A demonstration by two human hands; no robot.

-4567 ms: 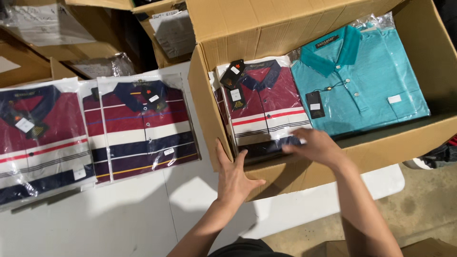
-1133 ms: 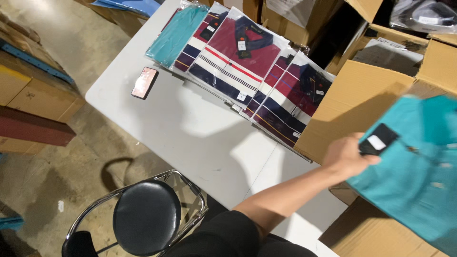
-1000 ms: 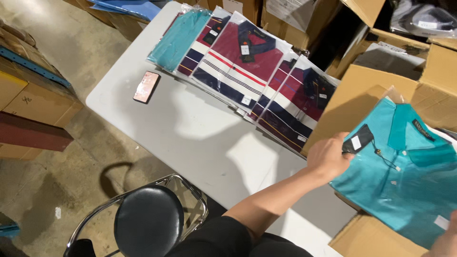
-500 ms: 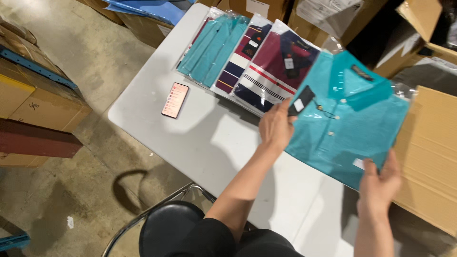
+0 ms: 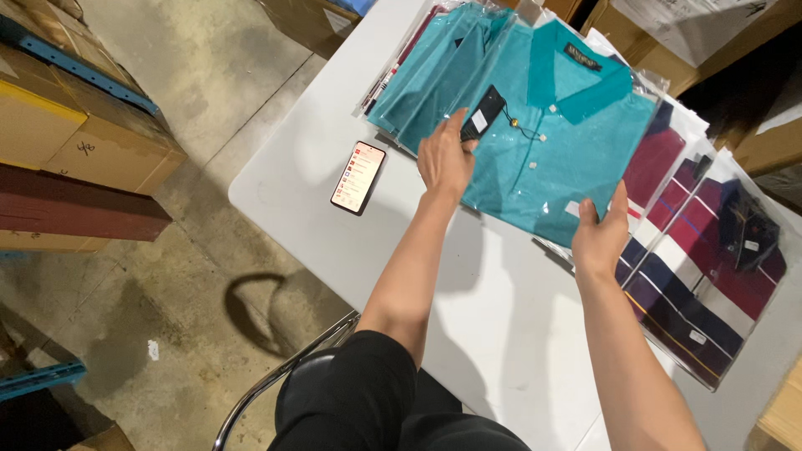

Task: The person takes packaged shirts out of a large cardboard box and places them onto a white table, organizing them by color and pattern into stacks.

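Both hands hold a folded teal polo shirt in a clear plastic bag [image 5: 560,134] just above the white table [image 5: 493,309]. My left hand [image 5: 445,159] grips its near left edge beside a black hang tag [image 5: 483,113]. My right hand [image 5: 600,238] grips its near right corner. The shirt lies over a row of bagged shirts: other teal ones [image 5: 434,71] to the left, maroon and navy striped ones [image 5: 710,259] to the right.
A smartphone with a lit screen [image 5: 358,177] lies on the table left of my left hand. Cardboard boxes [image 5: 75,142] stand on the concrete floor at left, more boxes [image 5: 710,42] behind the table. A black chair [image 5: 292,392] is below me.
The teal shirt came out of the cardboard box and travelled left over the table. It now sits above the row of bagged shirts, with both hands on it.
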